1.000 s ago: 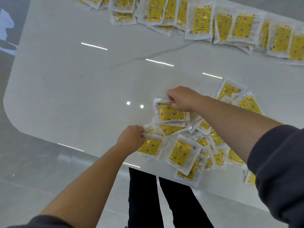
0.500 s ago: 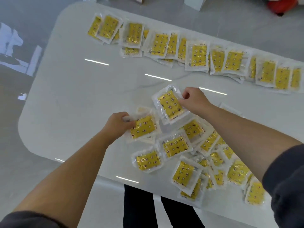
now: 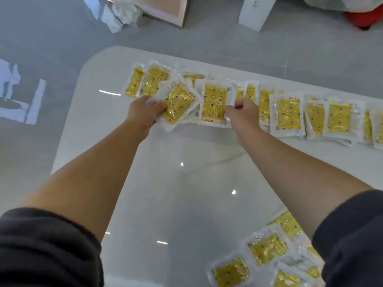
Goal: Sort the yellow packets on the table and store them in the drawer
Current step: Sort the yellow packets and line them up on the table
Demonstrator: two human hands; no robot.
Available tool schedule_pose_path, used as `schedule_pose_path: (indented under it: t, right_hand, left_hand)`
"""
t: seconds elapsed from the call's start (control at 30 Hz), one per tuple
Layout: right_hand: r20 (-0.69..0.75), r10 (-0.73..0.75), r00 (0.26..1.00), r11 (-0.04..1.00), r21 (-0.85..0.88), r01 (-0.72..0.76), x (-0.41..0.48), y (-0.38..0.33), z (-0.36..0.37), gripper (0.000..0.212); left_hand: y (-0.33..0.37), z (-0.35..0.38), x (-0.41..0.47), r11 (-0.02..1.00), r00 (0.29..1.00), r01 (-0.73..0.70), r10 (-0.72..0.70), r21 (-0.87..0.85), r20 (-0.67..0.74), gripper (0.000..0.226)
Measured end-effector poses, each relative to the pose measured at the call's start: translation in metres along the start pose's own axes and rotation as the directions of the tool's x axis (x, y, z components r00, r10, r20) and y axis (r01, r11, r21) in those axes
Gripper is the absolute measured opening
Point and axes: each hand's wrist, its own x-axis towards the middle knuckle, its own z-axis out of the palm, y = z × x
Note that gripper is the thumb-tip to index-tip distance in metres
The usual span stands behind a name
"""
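**Head view, looking down on a glossy white stone-patterned table top [image 3: 186, 183].** We see the left hand [image 3: 144, 112] with fingers curled under and thumb on top of a flat clear-plastic pouch with a yellow star-printed insert, gripped at its lower left corner. This tilted packet [image 3: 179, 102] leans with its upper end to the right and sits over the left end of the far row.

The right hand [image 3: 243, 112] is closed into a loose fist. Its thumb and forefinger pinch the right edge of a second pouch of the same kind. This upright packet [image 3: 213, 101] stands square to the view, just beside the tilted one. Whether their neighbouring edges touch or overlap we cannot tell.

Behind both runs a long row of packets [image 3: 288, 114] of the same yellow kind. It lies along the far edge of the table, from near the rounded left corner to the right border of the view, each overlapping the next.

A loose heap of packets [image 3: 267, 247] lies at the near right, well apart from the row and partly hidden by the dark right sleeve [image 3: 352, 235]. The dark left sleeve [image 3: 47, 245] fills the near left corner, and both forearms are bare.

Beyond the table, on the grey floor [image 3: 41, 59], we note:
- a pale pink flat board [image 3: 149, 9]
- crumpled white sheeting [image 3: 122, 13]
- a white block [image 3: 251, 13]
- a red object [image 3: 364, 17], cut off by the frame
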Motion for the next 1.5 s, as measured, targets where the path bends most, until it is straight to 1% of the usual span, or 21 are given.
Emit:
schedule_pose_path:
  t: [0.1,0.2,0.27,0.33,0.4,0.47,0.53,0.63,0.7,0.77,0.83,0.9,0.93,0.97,1.0,1.07,1.13,1.2,1.3,1.4,1.5]
  right_hand:
    - [-0.041,0.036,0.999,0.999,0.011,-0.036,0.019,-0.008,0.017,0.024]
    - [-0.060,0.039,0.997,0.999,-0.023,-0.040,0.028,-0.008,0.024,0.021]
    - [-0.076,-0.009,0.997,0.997,-0.079,0.003,0.027,-0.006,0.025,0.020]
    - [-0.076,-0.080,0.994,0.987,-0.148,0.068,0.022,-0.003,0.022,0.022]
    - [-0.070,-0.114,0.991,0.983,-0.153,0.102,0.016,-0.001,0.017,0.023]
    - [-0.084,-0.120,0.989,0.986,-0.126,0.109,0.013,-0.002,0.011,0.021]
    - [-0.125,-0.105,0.987,0.992,-0.081,0.095,0.013,-0.005,0.003,0.019]
    - [-0.223,-0.042,0.974,0.999,0.024,0.049,0.020,-0.005,-0.013,0.021]
    - [-0.295,0.019,0.955,0.999,0.043,-0.007,0.026,0.001,-0.023,0.009]
    - [-0.358,0.061,0.932,0.998,0.038,-0.050,0.033,0.010,-0.031,0.005]
    - [-0.384,0.075,0.920,0.997,0.007,-0.078,0.036,0.016,-0.035,0.008]
    - [-0.390,0.073,0.918,0.994,-0.047,-0.099,0.036,0.020,-0.035,0.018]
    - [-0.385,0.070,0.920,0.990,-0.084,-0.110,0.034,0.021,-0.034,0.026]
    - [-0.381,0.052,0.923,0.982,-0.147,-0.115,0.032,0.022,-0.033,0.035]
    - [-0.379,0.010,0.925,0.962,-0.248,-0.113,0.029,0.022,-0.032,0.044]
    - [-0.336,-0.126,0.933,0.856,-0.512,-0.069,0.022,0.019,-0.027,0.052]
    - [-0.191,-0.270,0.944,0.729,-0.681,0.070,0.014,0.013,-0.015,0.051]
    - [-0.001,-0.369,0.930,0.640,-0.725,0.253,0.009,0.009,0.002,0.048]
    - [0.239,-0.431,0.870,0.512,-0.729,0.454,0.005,0.010,0.027,0.055]
    - [0.390,-0.357,0.849,0.453,-0.722,0.523,0.007,0.012,0.044,0.069]
    - [0.395,-0.316,0.863,0.461,-0.731,0.503,0.009,0.015,0.051,0.072]
  left_hand:
    - [0.011,0.001,0.034,0.999,1.000,-0.014,0.014,0.034,-0.004,0.021]
    - [0.014,0.000,0.053,0.989,0.999,-0.004,0.010,0.145,-0.040,0.016]
    - [0.015,-0.004,0.057,0.973,0.997,0.004,0.015,0.231,-0.078,0.019]
    - [0.017,-0.011,0.056,0.957,0.991,-0.021,0.059,0.289,-0.122,0.016]
    - [0.021,-0.019,0.051,0.961,0.987,-0.044,0.084,0.273,-0.135,0.011]
    - [0.024,-0.026,0.048,0.983,0.986,-0.045,0.072,0.176,-0.153,0.010]
    - [0.026,-0.031,0.048,0.996,0.980,-0.036,0.052,0.085,-0.193,0.010]
    - [0.026,-0.034,0.060,1.000,0.966,0.011,-0.005,0.022,-0.258,0.011]
    - [0.021,-0.035,0.069,0.997,0.955,0.065,-0.047,0.052,-0.291,0.017]
    - [0.015,-0.034,0.075,0.972,0.937,0.095,-0.014,0.216,-0.348,0.023]
    - [0.011,-0.030,0.073,0.866,0.914,0.094,0.121,0.491,-0.387,0.036]
    - [0.010,-0.023,0.061,0.665,0.893,0.039,0.312,0.746,-0.325,0.050]
    - [0.010,-0.019,0.053,0.542,0.881,-0.042,0.416,0.839,-0.225,0.052]
    - [0.009,-0.013,0.045,0.406,0.862,-0.151,0.501,0.901,-0.081,0.052]
    - [0.005,-0.008,0.040,0.264,0.835,-0.265,0.544,0.927,0.084,0.051]
    - [-0.004,0.003,0.032,0.003,0.777,-0.425,0.515,0.905,0.362,0.053]
    - [-0.012,0.014,0.030,-0.181,0.738,-0.475,0.450,0.861,0.502,0.061]
    - [-0.020,0.023,0.033,-0.280,0.738,-0.460,0.406,0.842,0.538,0.070]
    - [-0.030,0.033,0.040,-0.316,0.756,-0.417,0.400,0.852,0.518,0.079]
    - [-0.037,0.039,0.043,-0.340,0.755,-0.385,0.418,0.858,0.504,0.075]
    - [-0.040,0.038,0.042,-0.399,0.722,-0.376,0.440,0.836,0.534,0.058]
